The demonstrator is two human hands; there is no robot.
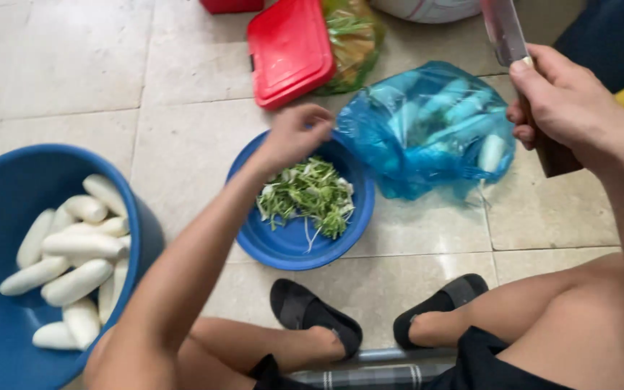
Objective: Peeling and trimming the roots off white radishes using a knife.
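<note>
Two bare hands work over a blue bowl (283, 249) holding green trimmings (308, 196) on the tiled floor. Above the bowl's far rim, the left hand (292, 136) hovers with fingers curled loosely, grasping nothing that can be seen. Right of the bowl, the right hand (565, 101) is clenched around a knife (503, 30) with its blade pointing up. Between them, just beside the bowl, sits a blue plastic bag (427, 130) of white radishes. Left of the bowl stands a blue tub (9, 188) of peeled radishes (74, 249).
</note>
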